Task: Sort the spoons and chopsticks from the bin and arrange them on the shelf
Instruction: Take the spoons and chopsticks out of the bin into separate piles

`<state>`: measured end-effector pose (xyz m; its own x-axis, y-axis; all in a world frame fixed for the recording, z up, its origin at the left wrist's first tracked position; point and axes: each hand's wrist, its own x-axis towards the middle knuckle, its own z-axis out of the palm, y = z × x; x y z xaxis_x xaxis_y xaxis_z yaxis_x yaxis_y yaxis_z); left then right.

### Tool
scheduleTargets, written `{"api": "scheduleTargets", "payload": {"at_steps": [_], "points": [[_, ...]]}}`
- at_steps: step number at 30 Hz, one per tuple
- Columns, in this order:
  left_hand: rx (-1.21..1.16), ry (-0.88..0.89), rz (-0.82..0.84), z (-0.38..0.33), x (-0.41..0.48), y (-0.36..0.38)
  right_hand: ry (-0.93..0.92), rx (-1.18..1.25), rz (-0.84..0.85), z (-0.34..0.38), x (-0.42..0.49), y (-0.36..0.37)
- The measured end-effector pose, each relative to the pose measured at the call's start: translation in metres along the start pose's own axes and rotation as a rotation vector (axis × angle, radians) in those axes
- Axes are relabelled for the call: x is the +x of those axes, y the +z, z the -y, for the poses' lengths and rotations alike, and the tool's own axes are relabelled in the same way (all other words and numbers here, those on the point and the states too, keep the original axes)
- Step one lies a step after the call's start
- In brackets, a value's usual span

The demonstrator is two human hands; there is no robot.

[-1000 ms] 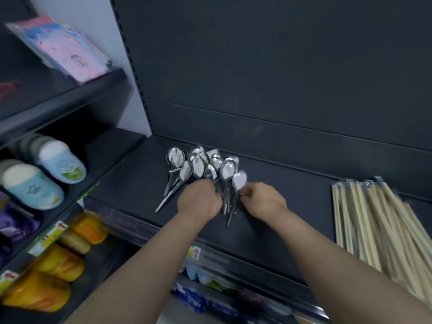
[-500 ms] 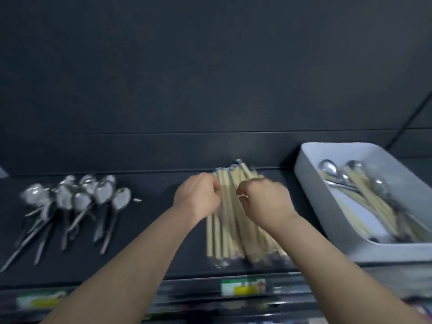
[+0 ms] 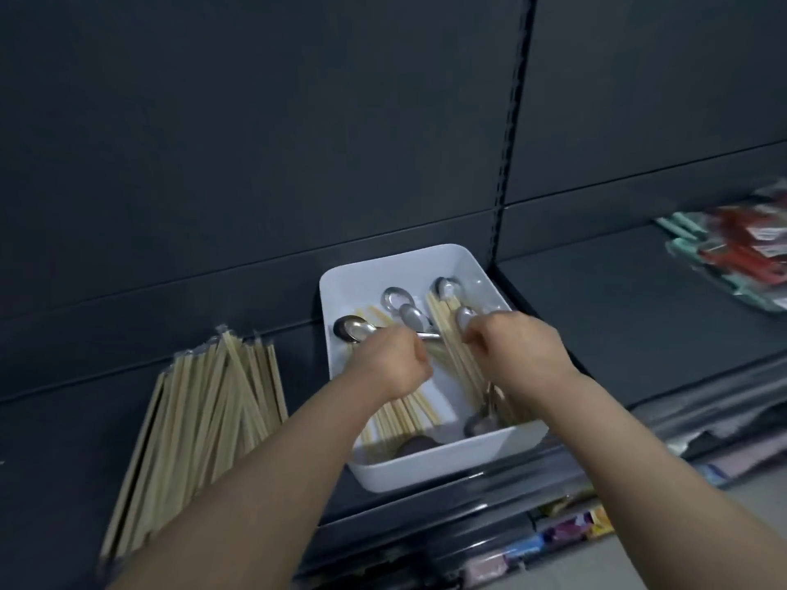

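A white bin (image 3: 447, 474) stands on the dark shelf (image 3: 617, 325) and holds several metal spoons (image 3: 396, 301) mixed with wooden chopsticks (image 3: 455, 360). Both my hands are inside it. My left hand (image 3: 389, 366) is curled round the handle of a spoon (image 3: 352, 327) whose bowl points left. My right hand (image 3: 521, 353) is curled over the chopsticks, and a spoon bowl (image 3: 465, 318) sticks out from its fingertips. Left of the bin, a pile of sorted chopsticks (image 3: 204, 419) lies on the shelf.
An upright slotted post (image 3: 509, 163) divides the back panel just behind the bin. Red and teal packaged goods (image 3: 741, 253) lie at the far right of the shelf. Coloured packets (image 3: 566, 530) sit on the lower shelf below.
My view and both hands have swung right, from the spoon row past the chopstick pile into the bin. Each hand now closes on cutlery there.
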<state>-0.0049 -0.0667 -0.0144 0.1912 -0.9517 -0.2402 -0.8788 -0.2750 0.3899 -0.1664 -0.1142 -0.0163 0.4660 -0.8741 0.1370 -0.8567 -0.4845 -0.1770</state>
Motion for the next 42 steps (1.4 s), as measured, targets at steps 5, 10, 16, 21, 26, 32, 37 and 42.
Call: {"api": "scheduleTargets", "payload": {"at_steps": [5,10,16,21,26,32,37,42], "points": [[0.112,-0.043,0.167,-0.019,0.026,0.021,-0.040,0.207,-0.083,-0.020,0.001,0.009],[0.055,-0.033,0.114,-0.040,0.040,0.035,0.017,0.409,-0.220,-0.025,0.000,0.010],[0.070,-0.155,-0.132,-0.024,0.055,0.036,-0.143,0.084,-0.072,-0.019,-0.003,0.014],[0.051,-0.211,-0.156,-0.002,0.064,0.031,-0.136,0.024,-0.051,-0.019,-0.003,0.012],[0.074,-0.166,-0.101,0.003,0.063,0.033,-0.118,0.012,-0.031,-0.018,-0.002,0.013],[0.105,-0.185,-0.066,0.004,0.062,0.028,-0.137,-0.094,-0.020,-0.016,0.000,0.017],[0.095,-0.287,-0.108,0.008,0.054,0.022,-0.181,-0.226,0.015,-0.013,0.001,0.018],[0.022,-0.206,-0.193,0.007,0.038,0.012,-0.227,-0.281,0.088,-0.011,0.002,0.016]]}}
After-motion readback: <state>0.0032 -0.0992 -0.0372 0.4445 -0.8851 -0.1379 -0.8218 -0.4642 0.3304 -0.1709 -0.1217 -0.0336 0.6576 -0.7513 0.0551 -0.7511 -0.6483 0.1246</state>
